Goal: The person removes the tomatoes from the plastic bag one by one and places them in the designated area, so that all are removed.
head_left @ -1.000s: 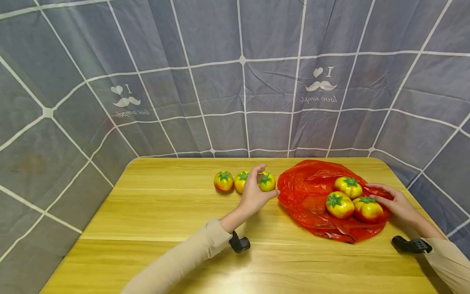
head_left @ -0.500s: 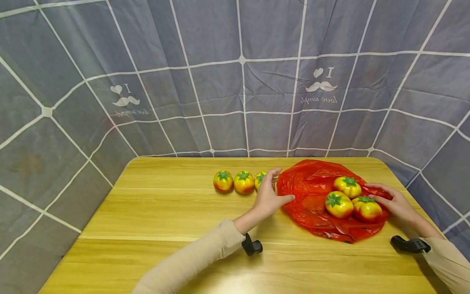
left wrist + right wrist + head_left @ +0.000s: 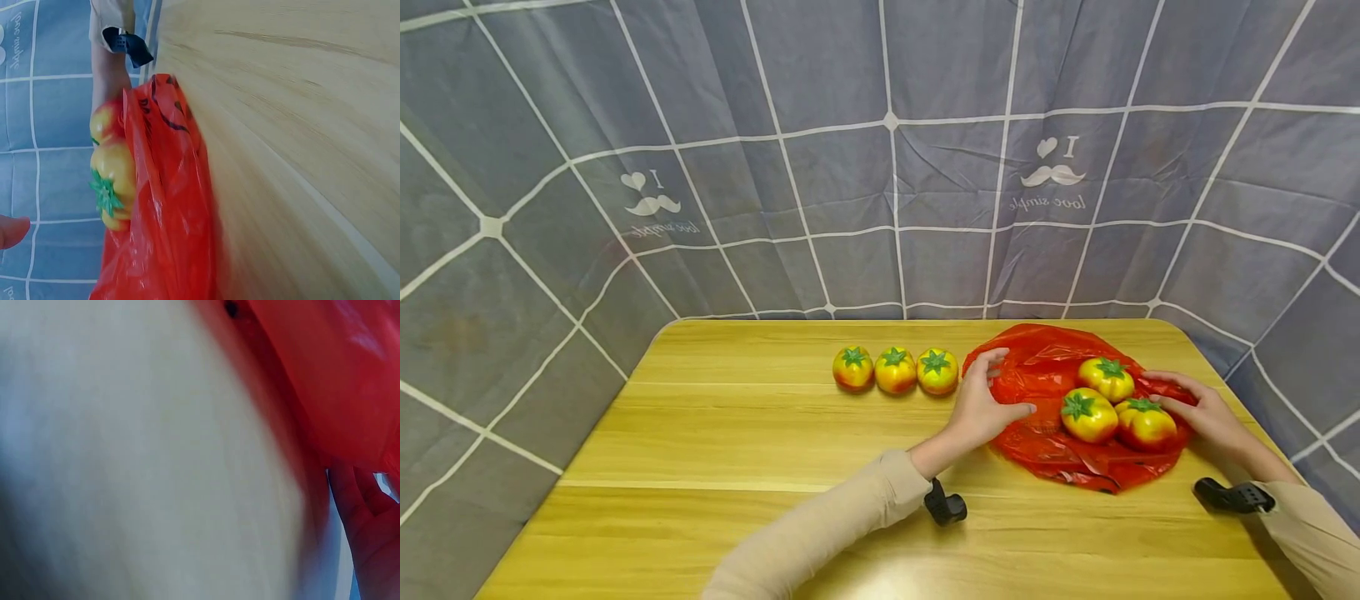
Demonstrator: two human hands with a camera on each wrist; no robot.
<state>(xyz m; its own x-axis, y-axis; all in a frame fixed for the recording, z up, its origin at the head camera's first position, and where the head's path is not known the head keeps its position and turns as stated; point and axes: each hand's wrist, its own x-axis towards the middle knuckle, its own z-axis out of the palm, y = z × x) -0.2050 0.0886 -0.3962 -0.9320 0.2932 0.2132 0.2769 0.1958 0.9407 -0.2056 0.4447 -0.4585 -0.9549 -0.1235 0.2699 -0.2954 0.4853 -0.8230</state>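
Note:
My left hand [image 3: 979, 414] is over the left part of a red plastic bag [image 3: 1033, 382], its thumb and fingers spread with nothing between them. Lying flat, the bag bears three yellow-and-red toy tomatoes [image 3: 1090, 416] with green leafy tops, grouped at its right. My right hand [image 3: 1213, 421] rests at the bag's right edge, thumb and fingers extended beside the tomatoes. The left wrist view shows the bag [image 3: 169, 212] from the side, a tomato [image 3: 117, 172] above it and one of my fingertips [image 3: 14, 231]. Red film covers part of my right hand [image 3: 378, 550] in its wrist view.
Three more toy tomatoes [image 3: 895, 371] stand in a row left of the bag, near the back of the wooden table [image 3: 715, 442]. A grey curtain [image 3: 842, 183] with white lines hangs behind the table's back edge. Black devices [image 3: 945, 504] are strapped to both wrists.
My left hand has moved right, away from the third tomato in the row and over the bag. That tomato now shows fully. My right hand has stayed beside the grouped tomatoes.

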